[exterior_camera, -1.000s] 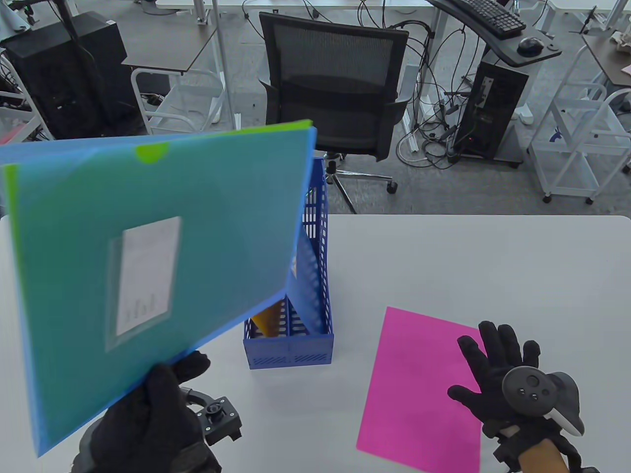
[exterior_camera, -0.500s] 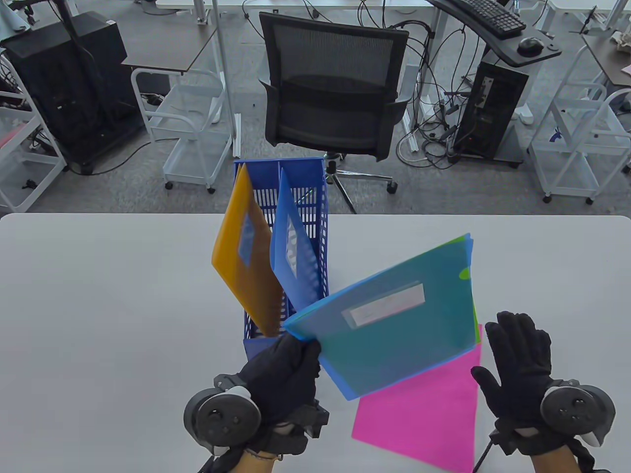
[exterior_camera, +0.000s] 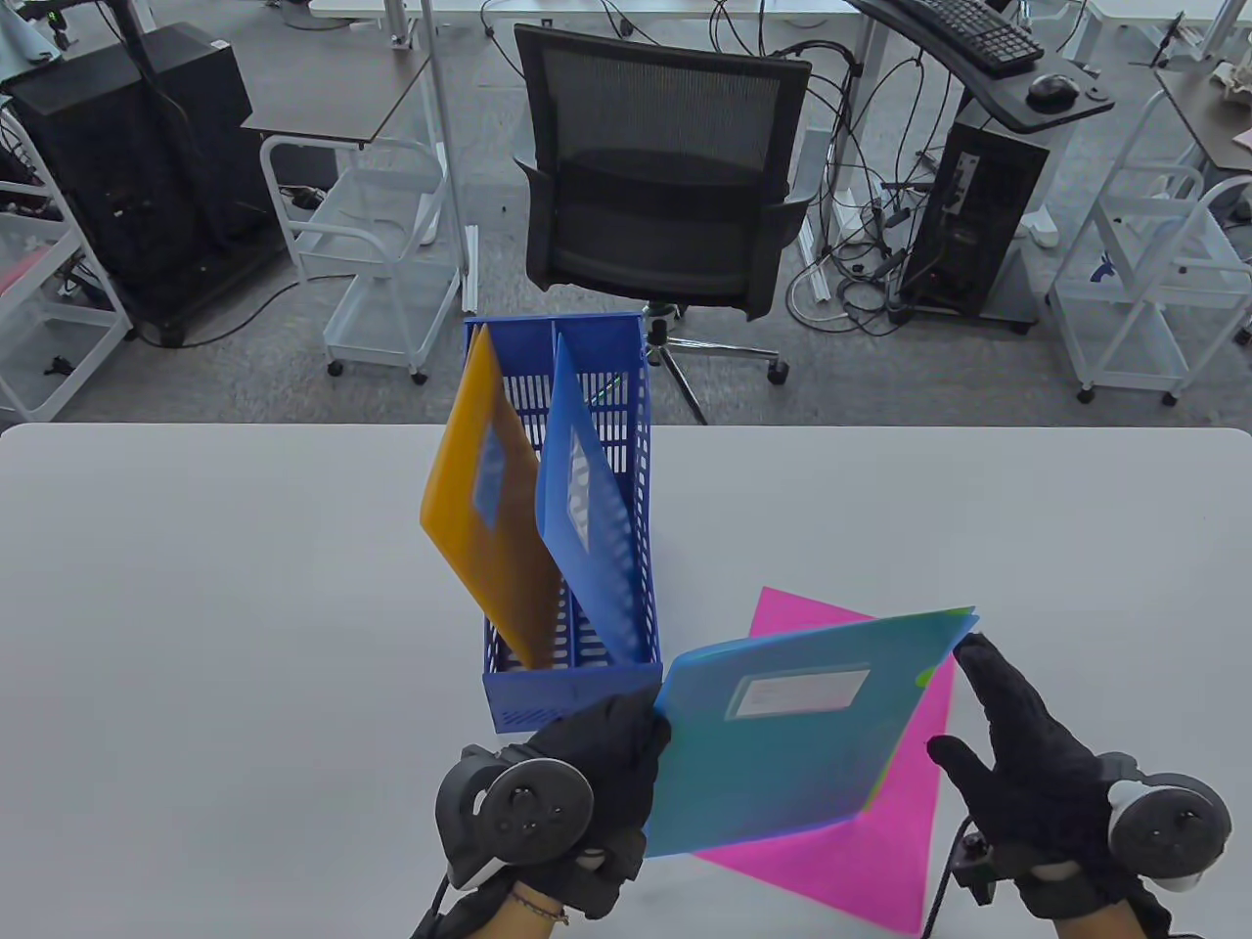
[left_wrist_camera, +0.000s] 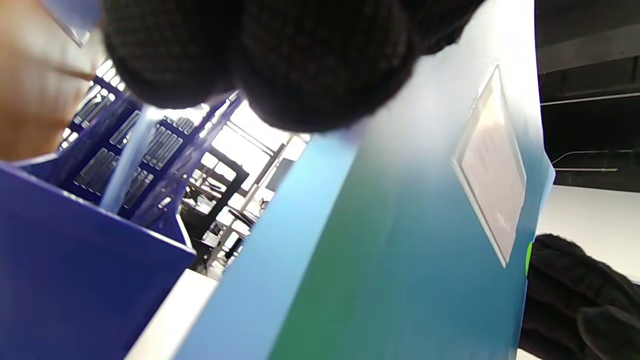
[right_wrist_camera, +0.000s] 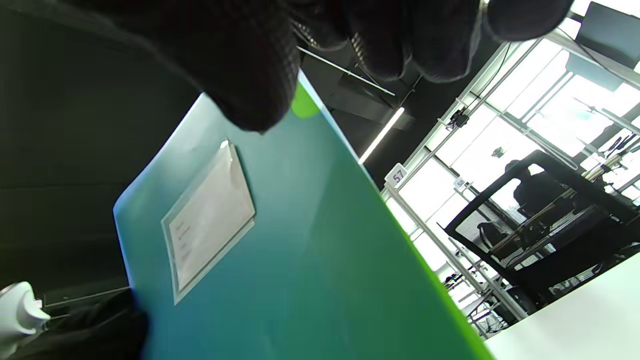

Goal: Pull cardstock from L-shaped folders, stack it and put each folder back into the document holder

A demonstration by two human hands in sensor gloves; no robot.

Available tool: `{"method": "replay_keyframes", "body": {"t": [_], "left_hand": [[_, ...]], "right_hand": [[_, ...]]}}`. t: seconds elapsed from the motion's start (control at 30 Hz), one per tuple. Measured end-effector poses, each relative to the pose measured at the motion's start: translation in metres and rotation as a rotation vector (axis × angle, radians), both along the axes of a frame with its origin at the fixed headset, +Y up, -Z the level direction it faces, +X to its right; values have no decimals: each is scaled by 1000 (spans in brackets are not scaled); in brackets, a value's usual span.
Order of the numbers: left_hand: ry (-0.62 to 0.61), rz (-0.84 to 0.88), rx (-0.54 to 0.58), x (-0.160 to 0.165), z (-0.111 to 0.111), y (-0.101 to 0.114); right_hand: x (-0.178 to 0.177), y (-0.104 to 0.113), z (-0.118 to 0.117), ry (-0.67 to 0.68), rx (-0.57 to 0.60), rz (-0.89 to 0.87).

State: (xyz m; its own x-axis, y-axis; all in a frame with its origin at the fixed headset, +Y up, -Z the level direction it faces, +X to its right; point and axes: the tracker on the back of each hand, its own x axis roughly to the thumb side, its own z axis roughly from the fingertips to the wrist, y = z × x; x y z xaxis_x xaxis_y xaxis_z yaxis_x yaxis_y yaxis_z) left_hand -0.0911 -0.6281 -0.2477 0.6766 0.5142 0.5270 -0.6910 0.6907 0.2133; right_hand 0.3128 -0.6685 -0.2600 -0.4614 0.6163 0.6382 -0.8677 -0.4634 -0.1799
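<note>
Gripping one corner of a blue folder (exterior_camera: 792,743), the left hand (exterior_camera: 597,773) holds it tilted above the table (exterior_camera: 215,606), its fingers curled round the edge beside the holder (exterior_camera: 572,690). A green sheet (right_wrist_camera: 425,265) sits inside the folder, showing along its edge and through the thumb notch, and a white label (exterior_camera: 802,693) lies on the face. The right hand (exterior_camera: 1027,773) is at the folder's far corner with fingers straight and spread, the fingertips at the edge; whether they touch it I cannot tell, and they clasp nothing. A pink sheet (exterior_camera: 880,851) lies flat on the table under the folder, partly covered by it. The holder stands upright near the table's middle, with an orange folder (exterior_camera: 479,528) and a second blue folder (exterior_camera: 577,509) leaning in its compartments. Beyond the table stands a black chair (exterior_camera: 665,166).
</note>
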Motion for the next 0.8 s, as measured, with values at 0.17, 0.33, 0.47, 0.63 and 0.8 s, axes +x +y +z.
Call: {"method": "replay_keyframes", "body": {"t": [0.17, 0.33, 0.47, 0.63, 0.8], "left_hand": [[-50, 71, -23, 0, 1, -3], [-72, 97, -33, 2, 0, -5], [-43, 111, -8, 0, 0, -6], [-28, 120, -126, 0, -5, -15], [-77, 175, -185, 3, -10, -22]], "right_hand": [[-6, -3, -2, 102, -56, -98], [-9, -3, -2, 126, -114, -256], [-7, 0, -1, 125, -120, -249], [-5, -1, -2, 139, -132, -314], [-3, -3, -3, 180, -137, -382]]}}
